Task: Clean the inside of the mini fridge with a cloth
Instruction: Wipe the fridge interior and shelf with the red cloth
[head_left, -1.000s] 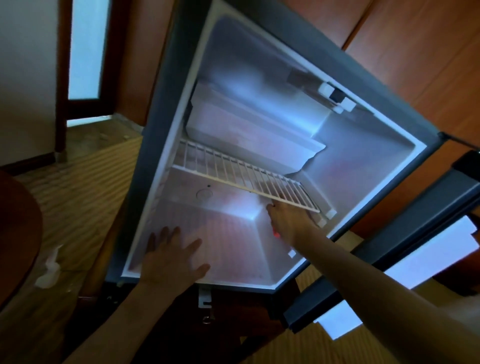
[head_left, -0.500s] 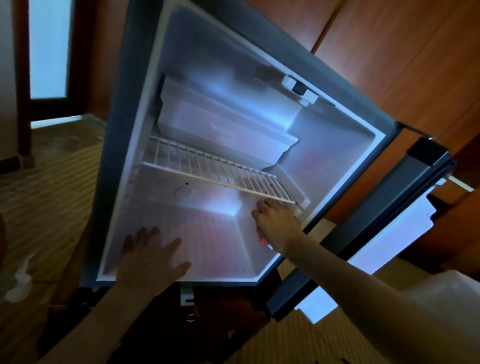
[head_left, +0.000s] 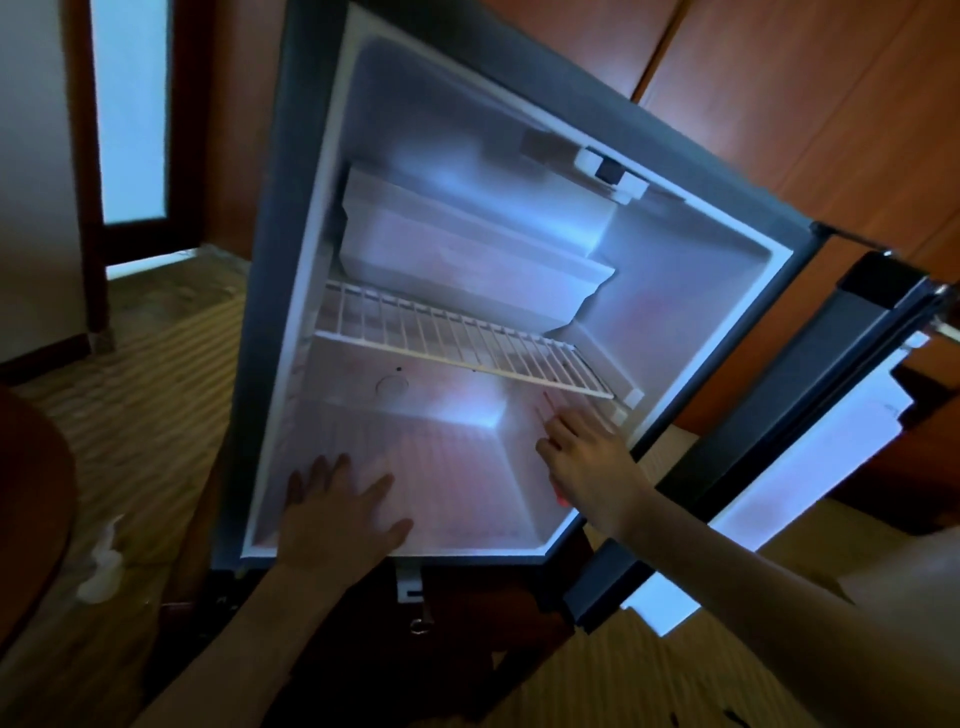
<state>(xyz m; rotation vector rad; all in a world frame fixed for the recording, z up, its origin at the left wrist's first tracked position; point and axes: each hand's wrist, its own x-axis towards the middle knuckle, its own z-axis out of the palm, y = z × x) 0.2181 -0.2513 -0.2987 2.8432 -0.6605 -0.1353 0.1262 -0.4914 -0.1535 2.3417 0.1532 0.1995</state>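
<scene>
Mini fridge (head_left: 291, 291) stands open, door (head_left: 779, 447) swung to its right edge; interior lit and bare but for the wire shelf (head_left: 457, 343) and the freezer box (head_left: 467, 260) above it; my left hand (head_left: 337, 514) lies flat on the floor of the cabinet at its front left corner, fingers spread and straight, apparently to brace me while I lean in; my right hand (head_left: 587, 462) works at the right wall just beneath the shelf's front corner, fingers loosely curled; whether they pinch anything I cannot tell; a red spot shows under the palm, unidentified; no cloth is plainly visible in either hand; a pale crumpled object (head_left: 101, 566), possibly the cloth, lies on the carpet (head_left: 145, 415) left of the fridge; wiping judged barely begun.
</scene>
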